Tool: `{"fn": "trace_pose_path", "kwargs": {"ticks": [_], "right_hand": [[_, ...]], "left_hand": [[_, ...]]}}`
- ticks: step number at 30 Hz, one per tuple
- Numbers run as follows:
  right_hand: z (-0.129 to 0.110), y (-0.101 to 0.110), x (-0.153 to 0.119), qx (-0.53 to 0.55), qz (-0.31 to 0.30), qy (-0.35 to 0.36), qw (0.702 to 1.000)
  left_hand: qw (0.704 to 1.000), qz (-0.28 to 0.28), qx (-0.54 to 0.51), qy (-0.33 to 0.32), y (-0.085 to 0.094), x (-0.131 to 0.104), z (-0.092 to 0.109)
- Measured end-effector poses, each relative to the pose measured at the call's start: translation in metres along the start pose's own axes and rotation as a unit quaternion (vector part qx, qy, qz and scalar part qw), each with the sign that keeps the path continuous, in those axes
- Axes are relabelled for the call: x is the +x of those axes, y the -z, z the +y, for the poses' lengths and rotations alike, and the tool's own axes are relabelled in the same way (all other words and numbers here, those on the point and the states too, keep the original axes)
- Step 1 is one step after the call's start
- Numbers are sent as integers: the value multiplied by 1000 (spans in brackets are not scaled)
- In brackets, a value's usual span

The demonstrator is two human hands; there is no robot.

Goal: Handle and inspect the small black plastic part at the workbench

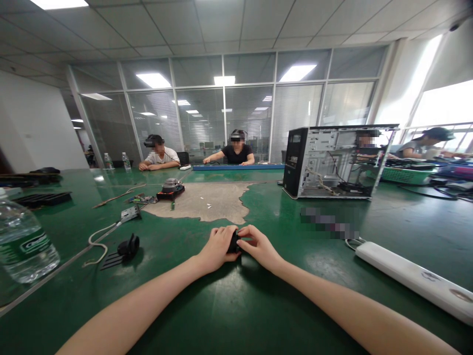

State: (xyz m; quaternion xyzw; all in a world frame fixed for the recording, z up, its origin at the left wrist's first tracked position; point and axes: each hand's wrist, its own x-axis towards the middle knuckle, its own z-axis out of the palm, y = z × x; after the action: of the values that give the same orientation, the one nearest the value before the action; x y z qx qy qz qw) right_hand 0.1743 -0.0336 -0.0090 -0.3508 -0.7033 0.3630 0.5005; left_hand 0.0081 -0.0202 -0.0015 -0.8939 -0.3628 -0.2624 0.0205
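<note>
Black, hard-looking and mostly covered by fingers: a small dark part [233, 242], held at the middle of the near side of the green tabletop [221, 310]. Longer from near to far than from left to right, by the bit on show; no telling which end counts as the front, or whether flat or upright, with so much behind the fingers.

Over to surfaces: glossy green with soft reflections, then a rough-edged, dull beige patch [203, 197] just beyond the hands. To the left, a black piece [127, 246] with a rounded top and flat slats; farther off, a metal-ended connector [130, 213] on a pale cable, and a round metal-and-black unit [172, 188] on the patch's left edge. At the far left, a clear bottle [27, 246] with a green label. To the right, an open computer case [325, 162], black front to the left, bare metal inside; nearer, a smooth white power strip [414, 281], slanting toward the near right.

And the fingers: left hand [219, 244] curled round the part's left side, fingers over the far end, thumb at the near end. Right hand [258, 246] with thumb and index slightly apart, tips closed onto the part's right side, a light pinch, other fingers bent behind.
</note>
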Motion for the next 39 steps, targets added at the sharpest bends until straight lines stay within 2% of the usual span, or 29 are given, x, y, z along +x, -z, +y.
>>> {"fn": "trace_pose_path", "kwargs": {"ticks": [4,9,15,19,23,27,31,36,39], "right_hand": [[3,-1,3,-12,12,-2,1000],[5,2,3,-3,-35,-50,998],[2,7,-1,20,-25,-23,999],[1,12,2,2,1,-57,998],[3,11,9,18,-26,-100,995],[10,9,20,5,-36,-104,994],[14,11,23,-30,-59,-86,994],[6,7,7,-33,-41,-21,998],[2,4,1,-45,-26,-7,999]], "left_hand": [[1000,-2,3,3,1,0,1],[1000,-4,0,6,1,0,1],[1000,0,-1,8,-1,0,0],[1000,0,-7,9,-2,0,-2],[1000,-3,-5,6,-1,1,-2],[1000,-10,-7,-8,1,1,-1],[1000,-12,-3,-17,1,1,-2],[1000,-17,-6,-10,2,0,-1],[1000,-16,-7,-8,2,0,-1]]}}
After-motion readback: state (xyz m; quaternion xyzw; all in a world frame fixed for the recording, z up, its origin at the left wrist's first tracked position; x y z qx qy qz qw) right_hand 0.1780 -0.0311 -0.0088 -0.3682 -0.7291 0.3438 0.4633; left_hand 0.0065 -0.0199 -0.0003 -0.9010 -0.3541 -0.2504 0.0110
